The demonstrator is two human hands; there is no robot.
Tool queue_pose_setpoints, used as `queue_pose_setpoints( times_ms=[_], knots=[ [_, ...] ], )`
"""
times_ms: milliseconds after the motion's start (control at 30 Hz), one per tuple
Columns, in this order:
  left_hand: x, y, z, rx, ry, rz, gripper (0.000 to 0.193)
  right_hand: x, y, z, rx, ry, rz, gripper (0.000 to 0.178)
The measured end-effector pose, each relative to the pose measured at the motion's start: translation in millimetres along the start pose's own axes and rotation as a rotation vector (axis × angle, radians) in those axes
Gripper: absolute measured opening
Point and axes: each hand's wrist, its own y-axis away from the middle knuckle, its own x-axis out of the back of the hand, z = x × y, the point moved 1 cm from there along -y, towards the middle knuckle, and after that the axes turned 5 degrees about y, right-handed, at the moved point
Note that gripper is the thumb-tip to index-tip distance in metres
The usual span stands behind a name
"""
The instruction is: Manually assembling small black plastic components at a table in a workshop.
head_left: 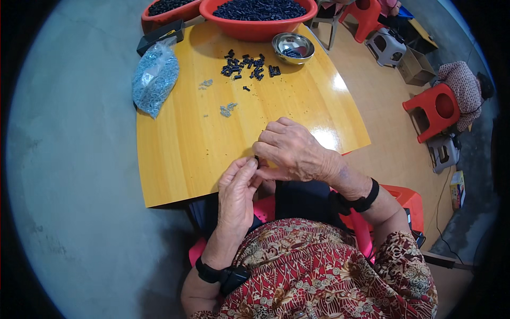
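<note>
Part [257, 160], small and black, sits pinched between left fingers [246, 169].

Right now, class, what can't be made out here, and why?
In the head view:
Dark piece: mostly covered by the left fingers.
Right hand: curled fingertips hidden behind its knuckles.
Large red basin: far rim cut off by upper edge.
Clear bits: too small to count.

Black part [257, 159], yellow table [183, 154], red basin [255, 31], red-and-cream patterned shirt [313, 266]
</note>
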Motion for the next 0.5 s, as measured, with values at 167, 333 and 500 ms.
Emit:
queue_pose_setpoints(
  times_ms=[167,333,500],
  knots=[
    [-1.7,0.7,6.9,0.053,-0.062,-0.027,0.018,4.6,2.3,-1.3,-0.043,0.023,-0.008,0.031],
    [-4.6,2.9,10.1,0.12,-0.071,-0.035,0.017,6.9,5.2,-1.9,-0.059,0.029,-0.037,0.032],
    [-2.5,0.8,7.8,0.035,-0.177,-0.113,0.016,10.3,5.6,-7.6,-0.064,0.044,-0.056,0.032]
  ],
)
